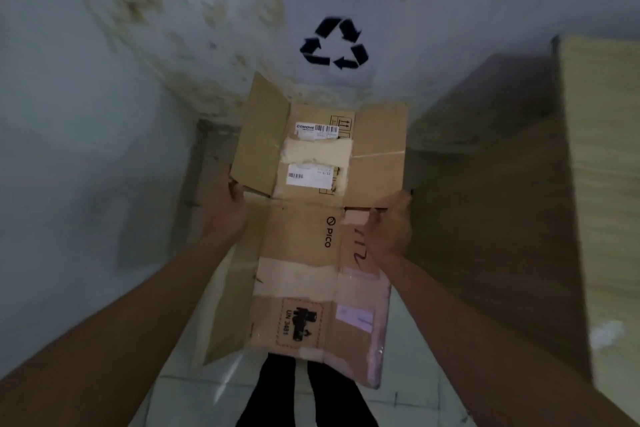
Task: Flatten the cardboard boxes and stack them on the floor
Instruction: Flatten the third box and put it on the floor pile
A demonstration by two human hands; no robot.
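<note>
1. The flattened cardboard box (311, 236) fills the centre of the view, held in the air above the tiled floor (408, 388), its flaps opened out toward 12 o'clock and toward 6 o'clock. It bears a PICO mark, a UN 3481 battery label and white barcode stickers.
2. The left hand (228, 208) grips the box's edge at 9 o'clock, fingers curled round the cardboard where a flap folds up. The right hand (391, 222) holds the opposite edge at 3 o'clock, fingers curled over it (the thumb is hidden).
3. Progress, as I judge it: this box is already collapsed, so the flattening step seems done for it; what remains is to lay it down on a pile. One flap at about 11 o'clock stands up and may need pressing flat.
4. Behind the box, at 9 to 10 o'clock, a dark flat shape (204, 163) lies by the wall; it could be cardboard already stacked, but it is too dim to tell.
5. A large upright brown box (502, 201) stands at 3 o'clock, close beside the right hand; I judge it is not flattened yet, and it narrows the room for setting down.
6. A recycling symbol sign (334, 42) hangs on the stained wall (86, 97) at 12 o'clock. The person's dark trouser legs (304, 395) show at 6 o'clock, under the box.
</note>
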